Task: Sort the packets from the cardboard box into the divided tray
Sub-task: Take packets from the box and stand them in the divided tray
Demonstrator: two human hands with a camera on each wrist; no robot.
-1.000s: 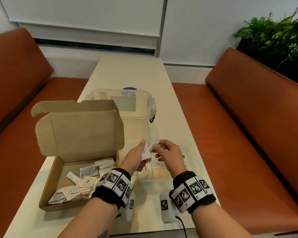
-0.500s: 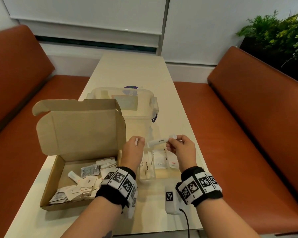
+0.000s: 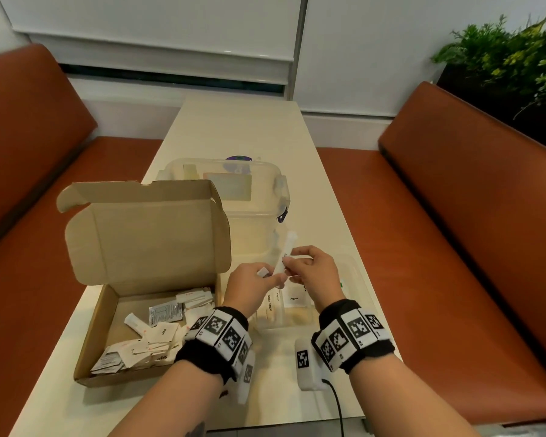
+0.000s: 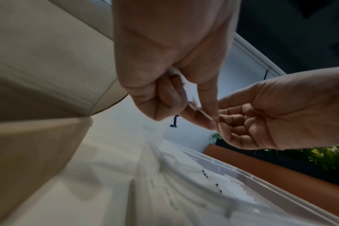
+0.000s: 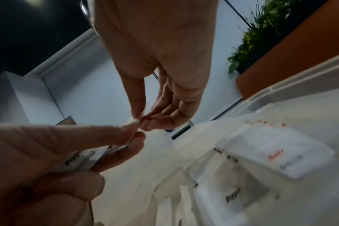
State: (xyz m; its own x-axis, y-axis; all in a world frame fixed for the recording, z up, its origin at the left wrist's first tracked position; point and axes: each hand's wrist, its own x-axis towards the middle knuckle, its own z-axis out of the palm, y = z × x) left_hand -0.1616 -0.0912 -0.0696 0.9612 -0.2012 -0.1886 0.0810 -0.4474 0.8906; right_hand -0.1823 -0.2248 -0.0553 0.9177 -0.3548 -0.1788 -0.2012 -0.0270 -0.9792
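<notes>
An open cardboard box at the left holds several loose white packets. To its right lies the clear divided tray, with sugar sticks and a Pepper packet in its compartments. Both hands hover over the tray. My right hand pinches the lower end of a long white stick packet, which points up and away. My left hand grips a few small flat packets and its fingertips meet the stick's lower end. In the right wrist view the pinched stick packet shows beside the left hand's packets.
The box's lid stands upright behind the box. A clear lidded plastic container sits just beyond the tray. A white device with a cable lies near the table's front edge. Orange benches flank the narrow table; a plant stands at the back right.
The hands have drawn together again over the tray. The stick packet, which lay across between the hands, now points up and away in my right hand.
</notes>
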